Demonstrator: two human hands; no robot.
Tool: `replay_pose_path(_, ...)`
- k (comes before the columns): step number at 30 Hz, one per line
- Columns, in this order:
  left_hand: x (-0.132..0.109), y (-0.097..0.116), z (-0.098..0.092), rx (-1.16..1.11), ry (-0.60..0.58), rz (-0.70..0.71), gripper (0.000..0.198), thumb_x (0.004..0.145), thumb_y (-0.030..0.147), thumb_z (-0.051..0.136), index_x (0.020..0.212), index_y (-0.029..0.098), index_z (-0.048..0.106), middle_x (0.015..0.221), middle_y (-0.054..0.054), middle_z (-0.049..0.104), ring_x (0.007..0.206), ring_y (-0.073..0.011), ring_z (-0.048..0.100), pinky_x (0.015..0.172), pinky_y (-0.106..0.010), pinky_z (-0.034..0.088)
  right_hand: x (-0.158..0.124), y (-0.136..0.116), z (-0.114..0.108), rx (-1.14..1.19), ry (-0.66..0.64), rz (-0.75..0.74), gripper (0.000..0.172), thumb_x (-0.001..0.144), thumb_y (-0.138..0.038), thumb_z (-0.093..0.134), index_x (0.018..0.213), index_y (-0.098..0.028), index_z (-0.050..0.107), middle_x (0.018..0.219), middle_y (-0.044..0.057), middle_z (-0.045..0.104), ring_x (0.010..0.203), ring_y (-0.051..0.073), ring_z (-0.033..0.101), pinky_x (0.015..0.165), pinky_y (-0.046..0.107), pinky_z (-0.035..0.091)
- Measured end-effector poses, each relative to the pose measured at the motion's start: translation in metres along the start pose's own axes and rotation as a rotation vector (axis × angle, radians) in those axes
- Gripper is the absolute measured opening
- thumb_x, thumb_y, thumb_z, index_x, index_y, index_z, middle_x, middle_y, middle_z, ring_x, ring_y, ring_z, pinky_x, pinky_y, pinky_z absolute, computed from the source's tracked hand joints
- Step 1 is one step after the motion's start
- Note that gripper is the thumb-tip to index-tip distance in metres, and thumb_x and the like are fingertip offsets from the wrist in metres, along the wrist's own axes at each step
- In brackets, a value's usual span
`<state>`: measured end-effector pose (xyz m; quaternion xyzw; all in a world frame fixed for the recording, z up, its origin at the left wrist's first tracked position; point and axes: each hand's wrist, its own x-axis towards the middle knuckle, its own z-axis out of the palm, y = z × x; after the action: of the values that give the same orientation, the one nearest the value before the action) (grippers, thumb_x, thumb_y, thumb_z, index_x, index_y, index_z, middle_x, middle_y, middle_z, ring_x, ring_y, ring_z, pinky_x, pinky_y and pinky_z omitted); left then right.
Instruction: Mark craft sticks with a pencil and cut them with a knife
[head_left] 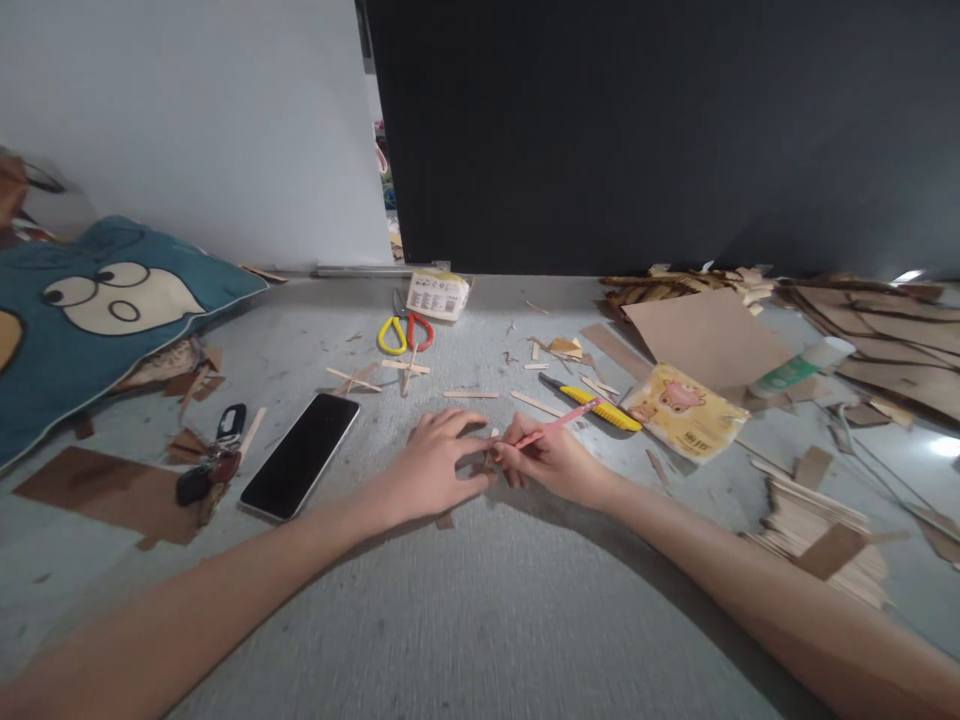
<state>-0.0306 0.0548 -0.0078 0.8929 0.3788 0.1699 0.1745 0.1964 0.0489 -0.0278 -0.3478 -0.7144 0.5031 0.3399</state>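
My right hand (pixel 551 462) is closed around a pink pencil (pixel 564 420), its tip pointing left toward a small wooden piece (pixel 487 460) on the grey floor. My left hand (pixel 437 460) lies on the floor beside it, fingers pressed down on that wooden piece, mostly covering it. The two hands meet at the centre of the view. A yellow utility knife (pixel 607 410) lies just behind my right hand.
A black phone (pixel 300 455) and keys (pixel 214 462) lie left. Scissors (pixel 406 334) with yellow and red handles and a tissue pack (pixel 438 294) sit farther back. Cardboard sheets (pixel 705 335), a yellow packet (pixel 684 410), a stick pile (pixel 817 520) lie right. A blue cushion (pixel 90 320) fills the left.
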Motion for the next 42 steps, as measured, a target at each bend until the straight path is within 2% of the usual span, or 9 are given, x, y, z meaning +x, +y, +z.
replay_pose_path(5, -0.001, -0.005, 0.004, -0.009, -0.004, -0.018, 0.031, 0.091, 0.043, 0.077, 0.120, 0.031, 0.078, 0.153, -0.008, 0.058, 0.144, -0.0345, 0.049, 0.118, -0.056, 0.039, 0.004, 0.001, 0.002, 0.021, 0.031, 0.040, 0.047, 0.099, -0.069, 0.056, 0.084, -0.025, 0.049, 0.060, -0.003, 0.062, 0.050, 0.014, 0.062, 0.050, 0.027, 0.050)
replay_pose_path(12, 0.004, -0.002, -0.011, -0.065, -0.110, -0.040, 0.027, 0.088, 0.038, 0.079, 0.114, 0.029, 0.080, 0.159, -0.007, 0.054, 0.148, -0.0357, 0.046, 0.121, -0.056, 0.037, 0.005, 0.005, 0.001, 0.031, 0.032, 0.075, 0.046, 0.100, -0.068, 0.056, 0.085, -0.025, 0.048, 0.058, -0.004, 0.061, 0.051, 0.014, 0.063, 0.049, 0.026, 0.049)
replay_pose_path(16, 0.004, -0.001, -0.013, -0.053, -0.134, -0.059, 0.028, 0.088, 0.040, 0.079, 0.113, 0.028, 0.080, 0.161, -0.008, 0.052, 0.150, -0.0364, 0.043, 0.122, -0.058, 0.035, 0.005, 0.002, 0.001, 0.017, 0.027, 0.065, 0.047, 0.100, -0.068, 0.055, 0.083, -0.025, 0.048, 0.058, -0.004, 0.062, 0.051, 0.014, 0.063, 0.050, 0.026, 0.051)
replay_pose_path(26, 0.003, -0.007, -0.008, -0.078, -0.082, -0.008, 0.029, 0.087, 0.042, 0.079, 0.114, 0.030, 0.079, 0.158, -0.008, 0.055, 0.147, -0.0360, 0.047, 0.120, -0.059, 0.037, 0.005, 0.002, 0.001, 0.005, 0.038, 0.075, 0.047, 0.101, -0.067, 0.056, 0.082, -0.024, 0.050, 0.056, -0.004, 0.062, 0.050, 0.014, 0.063, 0.052, 0.028, 0.052)
replay_pose_path(35, 0.004, -0.006, -0.009, -0.048, -0.118, -0.030, 0.034, 0.088, 0.044, 0.080, 0.119, 0.029, 0.078, 0.160, -0.009, 0.053, 0.150, -0.0358, 0.045, 0.121, -0.058, 0.035, 0.004, 0.001, 0.001, -0.018, 0.035, 0.068, 0.046, 0.101, -0.067, 0.054, 0.082, -0.025, 0.048, 0.057, -0.004, 0.061, 0.050, 0.015, 0.063, 0.051, 0.028, 0.051)
replay_pose_path(42, 0.003, -0.008, -0.007, -0.064, -0.086, -0.017, 0.032, 0.087, 0.043, 0.080, 0.116, 0.030, 0.079, 0.159, -0.008, 0.054, 0.148, -0.0358, 0.046, 0.120, -0.060, 0.036, 0.004, 0.002, 0.001, -0.039, 0.032, 0.062, 0.047, 0.101, -0.068, 0.053, 0.082, -0.025, 0.048, 0.057, -0.004, 0.060, 0.050, 0.014, 0.062, 0.050, 0.027, 0.050)
